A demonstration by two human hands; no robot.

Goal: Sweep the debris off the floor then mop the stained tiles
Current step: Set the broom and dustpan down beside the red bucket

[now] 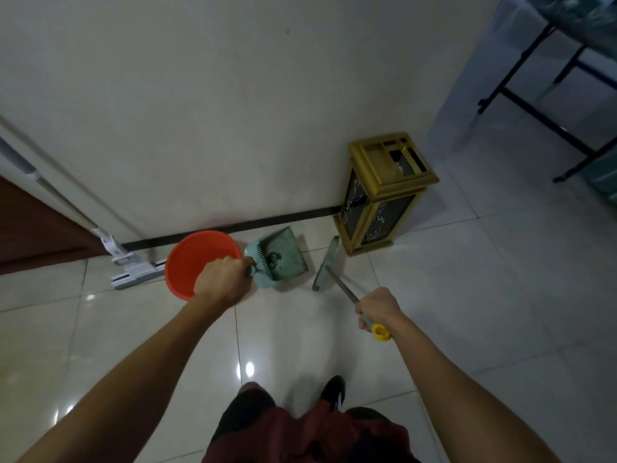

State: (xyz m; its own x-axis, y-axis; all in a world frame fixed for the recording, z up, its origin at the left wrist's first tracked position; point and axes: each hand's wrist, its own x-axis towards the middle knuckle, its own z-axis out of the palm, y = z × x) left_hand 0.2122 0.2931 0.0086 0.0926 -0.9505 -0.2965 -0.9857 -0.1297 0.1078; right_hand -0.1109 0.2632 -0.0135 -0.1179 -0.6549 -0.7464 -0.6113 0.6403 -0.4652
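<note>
My left hand [223, 281] grips the handle of a teal dustpan [283, 259] that sits on the tiled floor near the wall, with a small dark clump of debris inside it. My right hand [376, 309] holds the metal handle of a teal broom [326, 265], just above its yellow end cap [381, 332]. The broom head stands on the floor to the right of the dustpan. A white flat mop [133, 270] leans against the wall at the left, its head on the floor.
An orange bucket [193, 259] stands left of the dustpan, partly behind my left hand. A gold-framed bin [384, 195] stands against the wall to the right. A black-legged table [547, 88] is at the far right. My feet [334, 390] are below.
</note>
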